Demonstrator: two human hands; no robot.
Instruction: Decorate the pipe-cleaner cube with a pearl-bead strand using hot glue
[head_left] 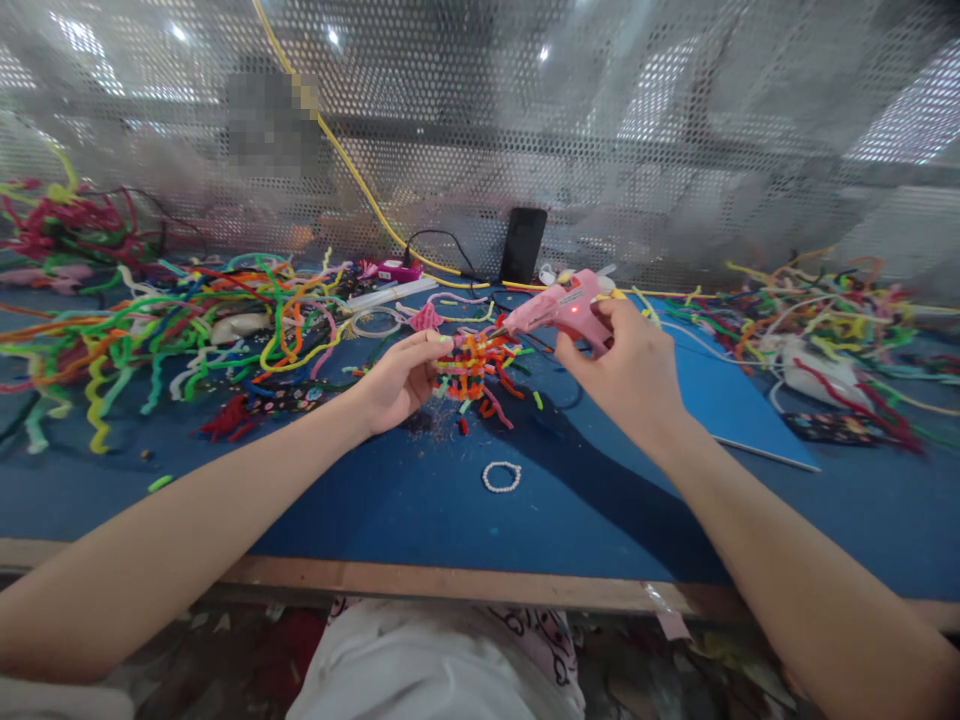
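We hold a pink hot glue gun point(561, 308) in our right hand point(626, 365), fingers wrapped tight around its grip at about one o'clock from the table's centre. Its long axis runs nearly level across the view, and its nozzle points toward nine o'clock, slightly downward, at a woven bundle of pipe cleaners point(474, 368). The tip sits just beside the bundle's upper edge; we cannot tell if it touches. A small red light glows on the gun's body. Our left hand point(397, 382) pinches the bundle's left side between thumb and fingertips, holding it just above the blue table mat point(420, 500). A small white bead bracelet point(501, 477) lies on the mat at six o'clock from the bundle. Loose pipe cleaners point(187, 320) sprawl at ten o'clock.
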